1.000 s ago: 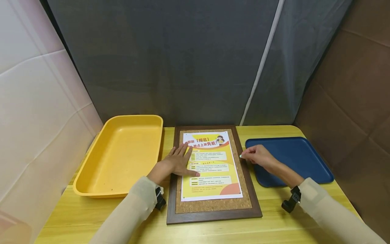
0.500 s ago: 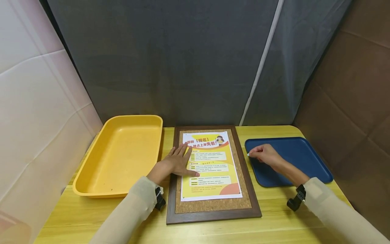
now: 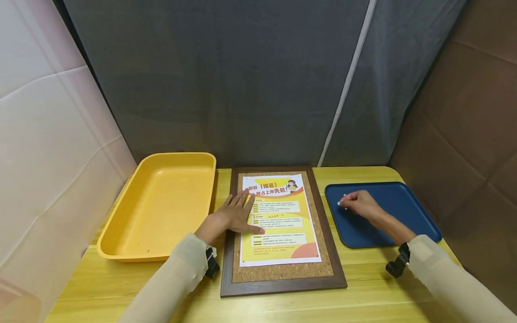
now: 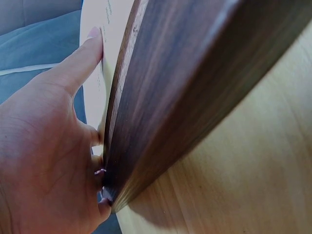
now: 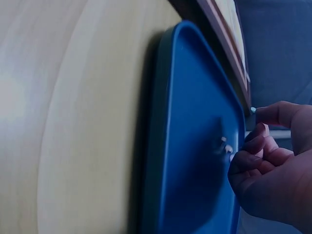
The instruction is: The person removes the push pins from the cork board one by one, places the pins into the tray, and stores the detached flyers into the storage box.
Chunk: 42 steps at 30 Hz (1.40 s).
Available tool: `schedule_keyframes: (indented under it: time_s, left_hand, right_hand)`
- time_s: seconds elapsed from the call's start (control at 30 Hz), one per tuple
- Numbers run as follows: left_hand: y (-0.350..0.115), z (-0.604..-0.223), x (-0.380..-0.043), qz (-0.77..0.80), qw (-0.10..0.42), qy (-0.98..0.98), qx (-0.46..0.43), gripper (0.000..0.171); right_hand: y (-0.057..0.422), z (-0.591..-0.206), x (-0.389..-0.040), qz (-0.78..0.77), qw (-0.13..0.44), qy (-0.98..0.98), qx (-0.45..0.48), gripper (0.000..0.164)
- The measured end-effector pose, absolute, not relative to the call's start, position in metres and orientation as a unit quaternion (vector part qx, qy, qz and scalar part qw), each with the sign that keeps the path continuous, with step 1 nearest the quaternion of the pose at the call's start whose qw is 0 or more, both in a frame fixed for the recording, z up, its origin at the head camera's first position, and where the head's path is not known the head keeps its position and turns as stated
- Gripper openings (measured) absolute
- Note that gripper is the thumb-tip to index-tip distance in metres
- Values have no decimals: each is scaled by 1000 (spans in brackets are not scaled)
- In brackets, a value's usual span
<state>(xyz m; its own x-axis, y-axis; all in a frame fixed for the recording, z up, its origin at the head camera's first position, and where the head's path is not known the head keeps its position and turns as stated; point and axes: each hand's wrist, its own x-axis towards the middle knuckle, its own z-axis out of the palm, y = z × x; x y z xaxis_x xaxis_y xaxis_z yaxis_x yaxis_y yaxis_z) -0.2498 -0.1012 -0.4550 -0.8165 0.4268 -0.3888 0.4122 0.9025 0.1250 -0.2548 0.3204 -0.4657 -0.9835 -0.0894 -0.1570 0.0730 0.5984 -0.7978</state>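
Observation:
My left hand [image 3: 236, 215] lies spread on a printed yellow and white sheet [image 3: 278, 249], which rests on a cork board [image 3: 282, 272] with a dark wooden frame [image 3: 284, 285]. In the left wrist view its thumb [image 4: 87, 56] lies over the paper, while the other fingers are partly hidden by the frame. Over the left part of a blue tray [image 3: 396, 211], my right hand [image 3: 363, 206] pinches a small pale pin [image 5: 253, 110] at its fingertips. Beyond these fingers, tiny pale pins [image 5: 228, 148] lie in the tray. Small dots mark the sheet's corners.
A deep yellow tray [image 3: 173, 202] stands left of the board, with a few dark specks near its front rim. All of this sits on a wooden table [image 3: 194, 305]. A grey cloth [image 3: 226, 80] hangs behind, with cloth walls at both sides.
My right hand has moved right, from beside the board's right frame edge to over the blue tray, still pinching the pin. The left hand and the board have stayed put.

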Motion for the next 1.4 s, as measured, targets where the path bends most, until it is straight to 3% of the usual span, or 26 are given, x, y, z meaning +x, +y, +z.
schedule_keyframes:
  time_s: [0.57, 1.07, 1.4]
  left_hand:
    - [-103, -461, -253, 43, 215, 951, 219, 131]
    - [-102, -454, -249, 43, 193, 953, 229, 117]
    - [-104, -450, -246, 97, 157, 956, 229, 108]
  right_hand:
    - [347, -483, -259, -371, 49, 927, 12, 19]
    - [348, -485, -259, -338, 30, 941, -9, 15]
    - [335, -481, -257, -321, -31, 945, -49, 14]
